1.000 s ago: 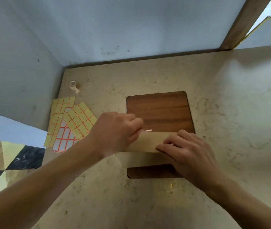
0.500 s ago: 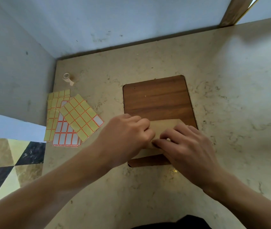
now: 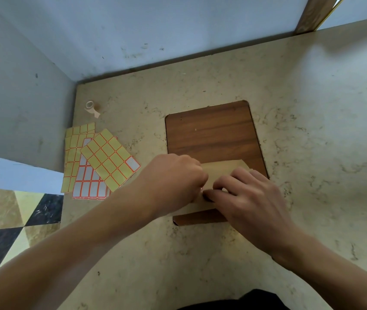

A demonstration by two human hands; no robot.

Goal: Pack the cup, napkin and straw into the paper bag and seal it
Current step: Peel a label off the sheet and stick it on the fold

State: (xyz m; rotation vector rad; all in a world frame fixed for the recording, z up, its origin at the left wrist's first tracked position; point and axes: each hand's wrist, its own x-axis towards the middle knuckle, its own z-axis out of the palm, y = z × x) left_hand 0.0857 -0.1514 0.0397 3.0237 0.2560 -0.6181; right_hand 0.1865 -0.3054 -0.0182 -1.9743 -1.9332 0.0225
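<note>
1 paper bag (image 3: 219,170), flat on 1 wooden board (image 3: 211,135), 6 o'clock end. Left hand (image 3: 173,182) curled, right hand (image 3: 247,198) fingers bent, both pressing bag. Sticker sheets (image 3: 97,162) at 9 o'clock, count unclear; 1 tape roll (image 3: 91,108) at 10.

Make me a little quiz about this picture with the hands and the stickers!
1. True or false: both hands are on the paper bag.
2. Which side of the wooden board are the sticker sheets on: A) left, B) right, C) on top of it?
3. Fill in: the small tape roll lies near the ____ of the counter, by the walls.

Key
1. True: the left hand and right hand both press on it.
2. A.
3. corner.
</note>
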